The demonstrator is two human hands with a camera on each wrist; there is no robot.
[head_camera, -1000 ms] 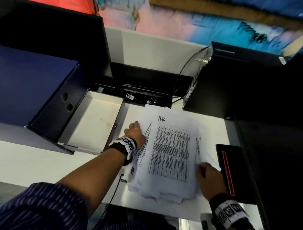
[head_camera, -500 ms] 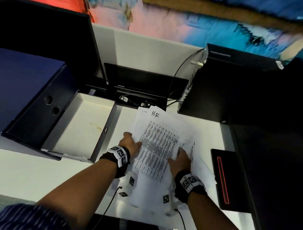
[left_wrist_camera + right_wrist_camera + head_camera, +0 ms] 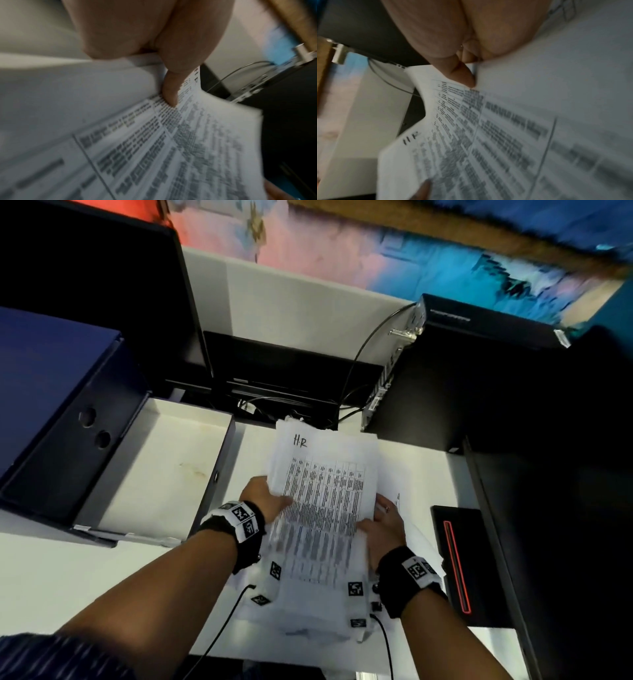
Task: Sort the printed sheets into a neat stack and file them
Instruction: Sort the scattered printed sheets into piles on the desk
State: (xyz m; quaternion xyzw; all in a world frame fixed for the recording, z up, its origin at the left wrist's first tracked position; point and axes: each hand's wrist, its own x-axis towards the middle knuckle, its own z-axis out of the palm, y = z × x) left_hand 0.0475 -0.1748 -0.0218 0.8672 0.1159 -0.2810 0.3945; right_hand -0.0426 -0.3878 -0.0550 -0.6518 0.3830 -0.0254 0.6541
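Note:
A stack of printed sheets (image 3: 322,508), its top page a table headed "HR", is lifted at its far end above the white desk (image 3: 51,573). My left hand (image 3: 263,503) grips the stack's left edge, thumb on top of the sheets (image 3: 171,142). My right hand (image 3: 383,525) grips the right edge, thumb pressing on the print (image 3: 488,128). More loose sheets (image 3: 308,618) lie under the stack near the desk's front edge. An open dark blue file box (image 3: 219,474) with a pale bottom stands to the left.
The box's lid (image 3: 51,405) stands raised at the far left. A black computer case (image 3: 462,378) with cables is at the back right. A black device with a red line (image 3: 455,563) lies right of the papers. A monitor base (image 3: 274,371) is behind.
Both hands moved in from the loose pile's sides and took hold of the sheets' edges. The stack is squared up and its far end has risen toward the monitor base.

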